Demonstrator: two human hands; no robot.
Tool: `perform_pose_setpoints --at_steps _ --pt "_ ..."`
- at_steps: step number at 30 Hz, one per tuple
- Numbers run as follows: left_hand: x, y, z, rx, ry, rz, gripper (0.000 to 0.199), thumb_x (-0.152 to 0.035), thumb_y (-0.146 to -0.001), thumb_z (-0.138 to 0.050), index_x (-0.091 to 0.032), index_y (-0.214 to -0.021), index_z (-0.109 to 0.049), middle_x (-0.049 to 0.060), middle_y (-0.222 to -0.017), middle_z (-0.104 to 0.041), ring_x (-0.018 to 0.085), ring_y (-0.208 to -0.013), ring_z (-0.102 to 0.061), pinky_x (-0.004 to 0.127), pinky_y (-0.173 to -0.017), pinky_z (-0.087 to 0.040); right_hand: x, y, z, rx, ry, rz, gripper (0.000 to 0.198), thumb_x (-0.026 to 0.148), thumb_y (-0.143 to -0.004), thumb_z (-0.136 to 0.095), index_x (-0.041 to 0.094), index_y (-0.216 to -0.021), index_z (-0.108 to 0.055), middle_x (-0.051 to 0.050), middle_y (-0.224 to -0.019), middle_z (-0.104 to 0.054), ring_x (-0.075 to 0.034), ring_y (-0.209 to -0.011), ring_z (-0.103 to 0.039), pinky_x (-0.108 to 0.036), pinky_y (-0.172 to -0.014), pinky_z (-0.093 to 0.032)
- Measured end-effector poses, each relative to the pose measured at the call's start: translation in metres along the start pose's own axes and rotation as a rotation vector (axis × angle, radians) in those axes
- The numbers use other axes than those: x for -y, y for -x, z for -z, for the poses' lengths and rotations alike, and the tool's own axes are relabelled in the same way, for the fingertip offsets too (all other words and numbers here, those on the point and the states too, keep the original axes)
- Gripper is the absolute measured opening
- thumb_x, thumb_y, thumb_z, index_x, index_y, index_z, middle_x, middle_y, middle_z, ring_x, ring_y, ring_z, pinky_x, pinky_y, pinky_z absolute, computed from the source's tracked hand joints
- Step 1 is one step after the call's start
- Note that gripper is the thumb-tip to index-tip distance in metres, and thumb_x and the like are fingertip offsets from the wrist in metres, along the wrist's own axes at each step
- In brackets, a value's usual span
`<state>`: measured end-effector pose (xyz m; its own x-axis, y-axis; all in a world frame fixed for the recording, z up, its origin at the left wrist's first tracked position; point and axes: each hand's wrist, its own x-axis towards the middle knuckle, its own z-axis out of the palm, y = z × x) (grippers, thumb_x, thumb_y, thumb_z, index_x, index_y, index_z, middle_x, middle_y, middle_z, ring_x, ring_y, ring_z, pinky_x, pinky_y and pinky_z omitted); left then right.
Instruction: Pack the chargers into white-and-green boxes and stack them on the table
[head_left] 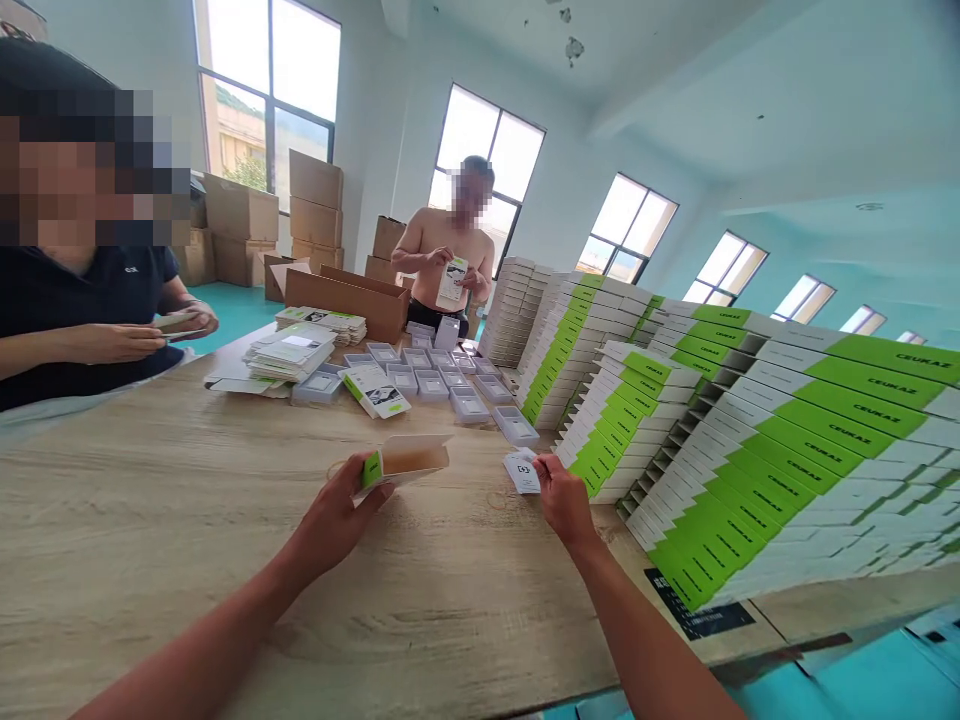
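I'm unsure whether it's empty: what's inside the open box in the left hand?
Inside the open box in the left hand, a brown inner surface shows. The bottom is hidden behind its own side, so whether anything lies there cannot be told.

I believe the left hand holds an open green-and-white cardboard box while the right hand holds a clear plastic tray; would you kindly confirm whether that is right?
Not quite: the head view shows the right hand holding a flat white printed leaflet. The left hand does hold the open green-and-white cardboard box.
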<state>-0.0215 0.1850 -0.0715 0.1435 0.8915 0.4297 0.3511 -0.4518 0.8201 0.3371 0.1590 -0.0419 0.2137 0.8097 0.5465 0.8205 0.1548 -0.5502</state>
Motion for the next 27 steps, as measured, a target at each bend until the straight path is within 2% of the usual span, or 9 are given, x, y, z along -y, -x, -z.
perform_pose_setpoints --at_steps 3,6,9,13,16,18,21,24,27 --pt "0.0 0.0 0.0 0.007 0.004 -0.056 0.03 -0.049 -0.093 -0.056 -0.024 -0.11 -0.058 0.004 -0.098 -0.07 0.022 -0.088 -0.067 0.03 -0.072 -0.053 -0.025 -0.007 -0.01 0.12 -0.024 -0.062 0.044 0.062 -0.086 -0.058 0.023 -0.073 -0.072 -0.004 -0.067 -0.074 -0.022 -0.062 -0.067 -0.031 -0.062 -0.049" --pt "0.001 0.0 -0.002 -0.001 -0.014 -0.089 0.029 -0.046 -0.093 -0.057 -0.024 -0.112 -0.06 0.004 -0.102 -0.07 0.023 -0.091 -0.066 0.031 -0.077 -0.054 -0.037 -0.009 -0.014 0.166 -0.076 -0.132 0.044 0.061 -0.088 -0.063 0.019 -0.078 -0.073 0.0 -0.068 -0.073 -0.016 -0.061 -0.066 -0.029 -0.062 -0.051" --pt "0.004 0.0 -0.004 -0.001 -0.023 -0.086 0.03 -0.046 -0.093 -0.057 -0.024 -0.114 -0.06 0.004 -0.1 -0.069 0.023 -0.089 -0.065 0.03 -0.073 -0.053 -0.038 -0.015 -0.012 0.119 -0.129 -0.193 0.054 0.068 -0.086 -0.062 0.015 -0.081 -0.072 -0.001 -0.07 -0.072 -0.015 -0.059 -0.066 -0.03 -0.061 -0.053" --pt "0.005 0.001 -0.004 -0.006 -0.028 -0.068 0.033 -0.046 -0.092 -0.057 -0.023 -0.116 -0.059 0.005 -0.102 -0.068 0.022 -0.087 -0.064 0.029 -0.067 -0.052 -0.015 -0.015 0.003 -0.042 -0.196 -0.22 0.071 0.082 -0.08 -0.051 0.015 -0.085 -0.072 -0.009 -0.076 -0.075 -0.02 -0.054 -0.067 -0.032 -0.052 -0.053" --pt "0.001 0.003 -0.002 -0.01 -0.037 -0.047 0.033 -0.044 -0.092 -0.057 -0.023 -0.117 -0.059 0.005 -0.101 -0.068 0.022 -0.086 -0.064 0.03 -0.07 -0.053 0.026 0.009 0.022 -0.113 -0.256 -0.175 0.06 0.073 -0.089 -0.05 0.017 -0.098 -0.069 -0.01 -0.091 -0.077 -0.02 -0.059 -0.072 -0.031 -0.056 -0.058" --pt "-0.001 0.004 -0.002 -0.009 -0.04 -0.041 0.033 -0.044 -0.093 -0.056 -0.023 -0.119 -0.059 0.005 -0.102 -0.069 0.022 -0.088 -0.064 0.032 -0.075 -0.054 0.061 0.032 0.035 -0.156 -0.244 -0.029 0.038 0.056 -0.096 -0.055 0.021 -0.101 -0.068 -0.007 -0.093 -0.078 -0.019 -0.064 -0.075 -0.028 -0.061 -0.059" --pt "-0.003 0.006 -0.003 -0.003 -0.04 -0.058 0.034 -0.041 -0.093 -0.056 -0.024 -0.122 -0.058 0.007 -0.113 -0.069 0.025 -0.101 -0.066 0.037 -0.086 -0.055 0.11 0.056 0.045 -0.154 -0.128 0.432 0.01 0.031 -0.1 -0.058 0.026 -0.106 -0.065 -0.004 -0.099 -0.08 -0.019 -0.081 -0.078 -0.026 -0.071 -0.061" --pt "-0.004 0.006 -0.003 0.031 -0.011 -0.137 0.033 -0.031 -0.09 -0.056 -0.024 -0.122 -0.059 0.009 -0.126 -0.067 0.027 -0.122 -0.061 0.042 -0.104 -0.049 0.142 0.056 0.036 -0.1 -0.003 0.777 0.017 0.018 -0.101 -0.055 0.024 -0.116 -0.061 -0.007 -0.106 -0.079 -0.018 -0.093 -0.077 -0.027 -0.08 -0.06" --pt "-0.002 0.005 -0.002 0.06 0.039 -0.221 0.032 -0.025 -0.09 -0.056 -0.024 -0.122 -0.06 0.011 -0.13 -0.066 0.028 -0.128 -0.058 0.047 -0.111 -0.044 0.156 0.05 0.016 -0.064 0.151 0.868 0.019 0.016 -0.102 -0.051 0.019 -0.118 -0.062 -0.011 -0.105 -0.077 -0.02 -0.089 -0.075 -0.031 -0.077 -0.059"
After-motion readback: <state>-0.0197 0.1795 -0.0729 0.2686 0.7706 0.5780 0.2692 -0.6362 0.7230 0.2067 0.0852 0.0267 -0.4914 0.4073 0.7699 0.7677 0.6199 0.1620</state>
